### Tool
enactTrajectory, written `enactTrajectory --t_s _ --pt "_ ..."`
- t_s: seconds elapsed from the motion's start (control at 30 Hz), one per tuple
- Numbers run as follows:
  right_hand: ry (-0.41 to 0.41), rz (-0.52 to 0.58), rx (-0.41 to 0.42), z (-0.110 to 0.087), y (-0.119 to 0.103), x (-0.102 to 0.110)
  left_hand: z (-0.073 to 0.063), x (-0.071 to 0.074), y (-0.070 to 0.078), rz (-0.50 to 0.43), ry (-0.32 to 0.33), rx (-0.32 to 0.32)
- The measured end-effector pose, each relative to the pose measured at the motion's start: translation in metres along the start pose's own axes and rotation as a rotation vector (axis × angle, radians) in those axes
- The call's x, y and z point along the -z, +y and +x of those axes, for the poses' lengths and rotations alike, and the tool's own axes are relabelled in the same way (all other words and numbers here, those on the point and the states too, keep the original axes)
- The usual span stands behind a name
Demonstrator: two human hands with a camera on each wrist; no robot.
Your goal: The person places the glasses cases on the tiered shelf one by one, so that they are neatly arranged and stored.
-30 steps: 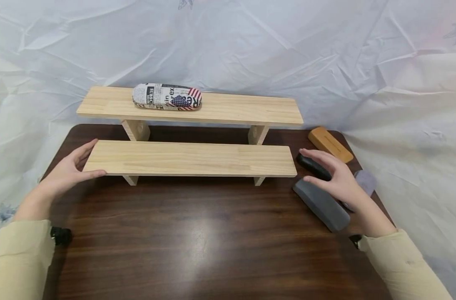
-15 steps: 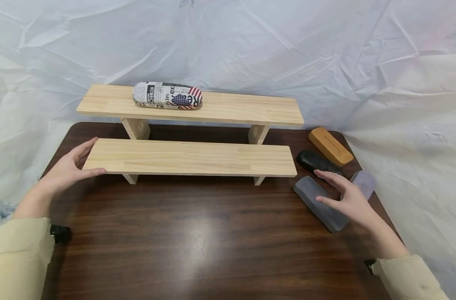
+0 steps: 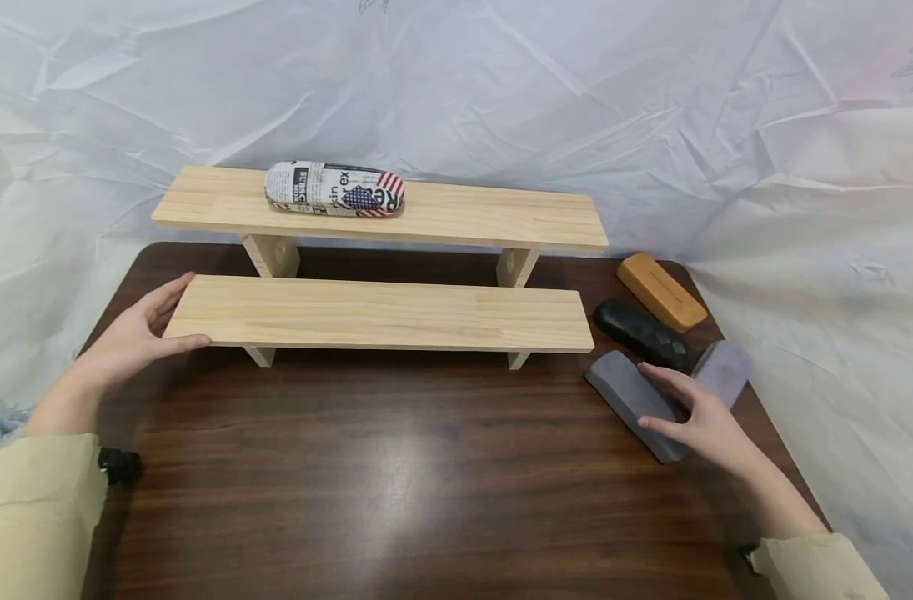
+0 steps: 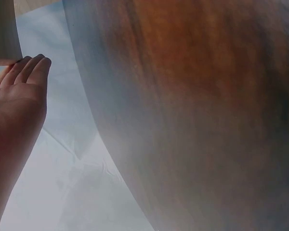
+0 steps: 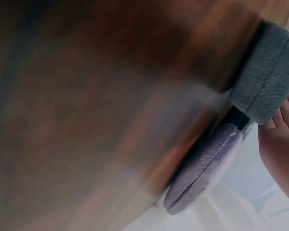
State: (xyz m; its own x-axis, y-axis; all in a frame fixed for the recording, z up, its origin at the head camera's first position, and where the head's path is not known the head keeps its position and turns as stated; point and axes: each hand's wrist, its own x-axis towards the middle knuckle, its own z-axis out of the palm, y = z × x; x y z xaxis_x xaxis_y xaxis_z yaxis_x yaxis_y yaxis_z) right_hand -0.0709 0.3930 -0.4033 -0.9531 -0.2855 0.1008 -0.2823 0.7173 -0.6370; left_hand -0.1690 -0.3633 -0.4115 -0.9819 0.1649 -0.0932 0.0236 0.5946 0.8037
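Observation:
In the head view my left hand [image 3: 129,333] holds the left end of the lower wooden shelf board [image 3: 381,312], thumb along the front edge and fingers at the back corner. The left wrist view shows the fingers against the end of that board [image 4: 5,33]. My right hand [image 3: 707,417] is over a grey glasses case [image 3: 617,379], thumb and fingers spread apart across it. Seen from the right wrist, the fingertips are right at the edge of the grey case [image 5: 267,72]. A newspaper-print glasses case [image 3: 336,187] lies on the upper shelf board [image 3: 494,217].
Beside the grey case lie a black quilted glasses case [image 3: 644,333], a tan case [image 3: 660,292] and a lavender case [image 3: 726,371], near the right edge of the dark wooden table [image 3: 396,500]. White cloth [image 3: 456,92] hangs behind the two-tier rack.
My right hand has moved from over the black case, down and toward me, to the grey case. The left hand keeps its hold on the lower board.

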Motion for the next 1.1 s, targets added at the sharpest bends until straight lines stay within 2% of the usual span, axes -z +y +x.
enactTrajectory --t_s 0.4,0.6,0.87,1.1 --pt "0.007 -0.113 -0.059 -0.005 0.007 -0.006 0.000 0.001 0.001 -0.001 0.001 -0.007" --pt "0.010 -0.107 -0.054 -0.006 0.007 -0.006 0.000 0.001 0.002 0.001 -0.001 -0.004" --pt "0.012 -0.156 -0.062 -0.005 0.006 -0.005 -0.001 0.000 0.002 -0.001 0.001 -0.007" --pt "-0.005 -0.200 -0.033 -0.006 -0.005 -0.005 -0.001 -0.001 0.000 0.002 -0.003 -0.015"
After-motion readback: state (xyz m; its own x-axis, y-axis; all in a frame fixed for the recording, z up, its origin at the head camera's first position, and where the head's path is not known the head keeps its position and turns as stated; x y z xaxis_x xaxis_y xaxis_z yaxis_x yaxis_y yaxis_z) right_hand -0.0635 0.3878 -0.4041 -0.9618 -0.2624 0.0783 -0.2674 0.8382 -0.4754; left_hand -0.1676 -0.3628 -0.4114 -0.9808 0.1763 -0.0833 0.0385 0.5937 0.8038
